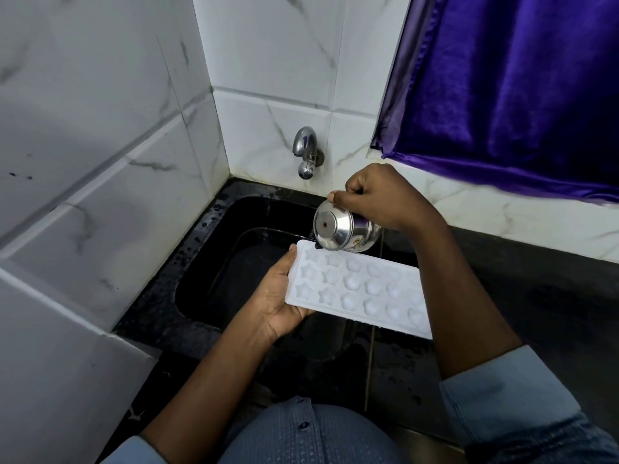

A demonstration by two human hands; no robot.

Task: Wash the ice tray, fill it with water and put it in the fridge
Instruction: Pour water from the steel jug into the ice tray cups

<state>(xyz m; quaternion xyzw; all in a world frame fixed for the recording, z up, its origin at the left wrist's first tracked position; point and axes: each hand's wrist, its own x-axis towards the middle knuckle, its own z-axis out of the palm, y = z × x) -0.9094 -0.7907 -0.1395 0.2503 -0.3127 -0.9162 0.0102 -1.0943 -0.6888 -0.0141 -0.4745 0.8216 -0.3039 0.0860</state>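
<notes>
**Pouring over the ice tray above the sink**

Gripping the white ice tray by its short left end with the left hand, palm against the edge and fingers curled underneath. Held roughly level over the near right part of the black sink, at about 5 o'clock from the chrome tap. Showing rows of star-shaped and round cups, open side up, with the right end hidden behind the right forearm. Cannot tell whether any water lies in the cups.

Clasping a small steel pot from above with the right hand, fingers closed round its rim. Tipped so that the base faces the camera and the mouth points down at the tray's far edge, at 12 o'clock of the tray near its left corner. Touching the tray or just above it: cannot tell.

At 12 o'clock of the sink, white marbled tiles carrying the tap. At 2 o'clock, a purple curtain. At 3 o'clock of the sink, the wet black tabletop.
</notes>
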